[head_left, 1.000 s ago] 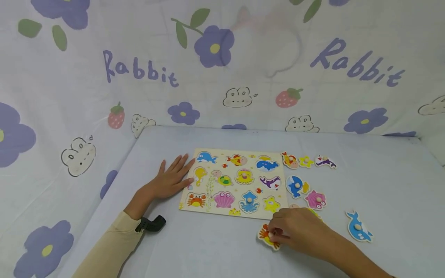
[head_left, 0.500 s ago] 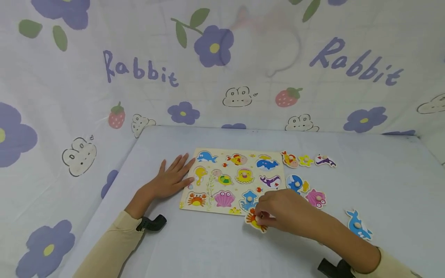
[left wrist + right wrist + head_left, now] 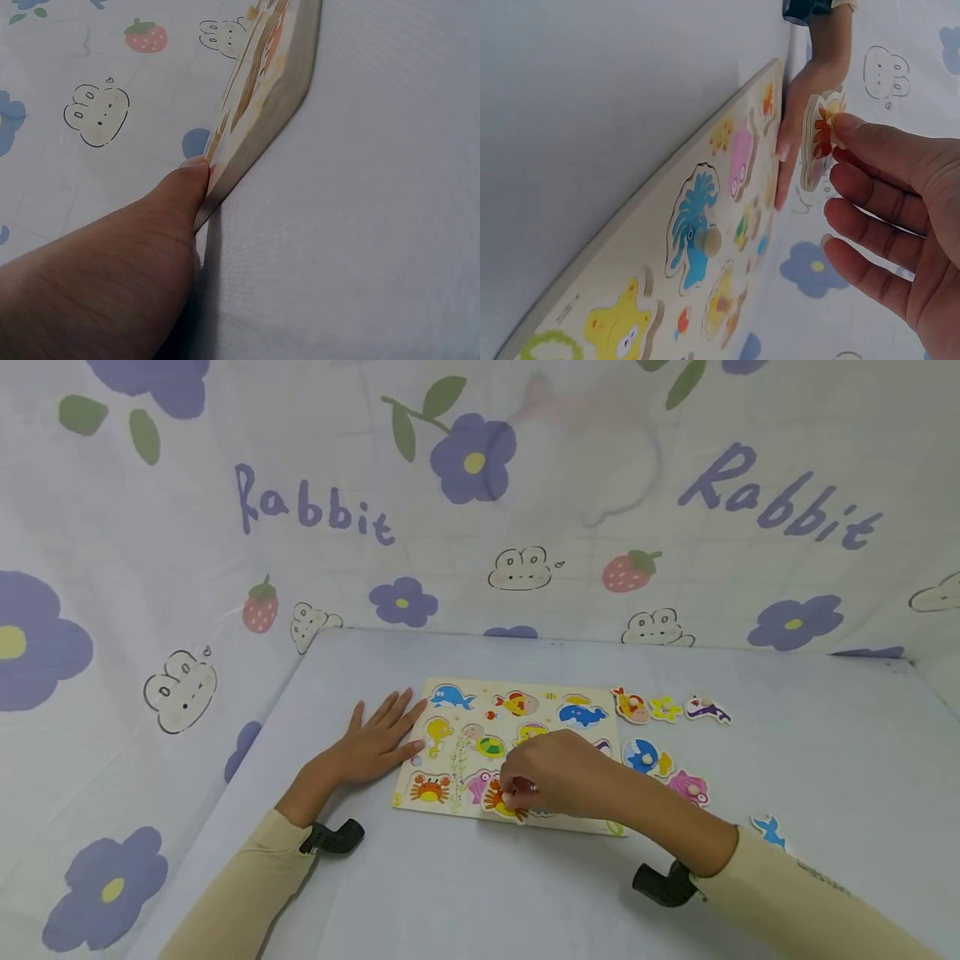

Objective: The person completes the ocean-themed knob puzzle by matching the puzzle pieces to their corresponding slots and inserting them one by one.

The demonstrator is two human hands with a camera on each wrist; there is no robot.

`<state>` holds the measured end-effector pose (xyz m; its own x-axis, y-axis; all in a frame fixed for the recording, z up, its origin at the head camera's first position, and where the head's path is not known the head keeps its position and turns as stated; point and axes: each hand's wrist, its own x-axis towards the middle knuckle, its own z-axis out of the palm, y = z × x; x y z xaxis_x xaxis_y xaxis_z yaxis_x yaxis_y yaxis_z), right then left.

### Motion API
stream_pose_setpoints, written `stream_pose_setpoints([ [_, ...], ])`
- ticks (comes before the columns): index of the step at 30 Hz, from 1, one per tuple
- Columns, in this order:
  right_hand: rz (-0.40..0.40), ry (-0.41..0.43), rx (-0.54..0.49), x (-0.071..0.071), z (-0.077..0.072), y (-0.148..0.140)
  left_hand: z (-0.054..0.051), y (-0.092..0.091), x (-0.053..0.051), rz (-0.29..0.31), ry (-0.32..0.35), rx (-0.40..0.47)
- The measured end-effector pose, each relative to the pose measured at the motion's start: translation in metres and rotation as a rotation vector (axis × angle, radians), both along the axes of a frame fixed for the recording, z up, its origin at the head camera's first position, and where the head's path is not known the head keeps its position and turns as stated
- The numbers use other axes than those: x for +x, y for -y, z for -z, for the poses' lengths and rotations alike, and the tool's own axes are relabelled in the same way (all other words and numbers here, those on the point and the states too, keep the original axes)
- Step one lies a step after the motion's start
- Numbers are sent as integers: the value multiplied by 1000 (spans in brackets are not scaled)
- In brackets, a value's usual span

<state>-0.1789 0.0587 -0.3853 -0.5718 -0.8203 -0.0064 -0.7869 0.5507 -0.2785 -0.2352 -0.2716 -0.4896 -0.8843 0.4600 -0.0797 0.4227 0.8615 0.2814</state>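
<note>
My right hand [image 3: 558,772] pinches the knob of the orange crab piece [image 3: 501,802] between thumb and fingertips, holding it over the lower part of the wooden puzzle board [image 3: 442,811]. In the right wrist view the crab piece [image 3: 819,139] hangs above the board [image 3: 649,199], apart from it. The left hand [image 3: 372,745] lies spread at the board's left edge, its fingertips touching it; in the left wrist view its thumb rests on the edge. A printed crab recess [image 3: 430,788] shows at the lower left. The blue squid piece [image 3: 694,232] sits in the board.
Right of the board lie loose pieces: a fish [image 3: 631,707], a yellow star [image 3: 665,708], a purple whale [image 3: 707,709], a blue whale [image 3: 641,756], a pink shell [image 3: 687,787] and a light blue dolphin [image 3: 769,831]. Patterned cloth stands behind.
The right hand has carried the crab piece up and left from in front of the board's lower right corner to over the board. The left hand has stayed at the board's left edge.
</note>
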Motion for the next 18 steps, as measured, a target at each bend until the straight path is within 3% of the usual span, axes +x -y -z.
stream_pose_setpoints([
  [10, -26, 33, 64, -18, 10, 40, 1, 0, -1, -4, 4, -3],
  [18, -43, 12, 111, -35, 23, 67, -1, 0, -2, -6, 22, -13],
])
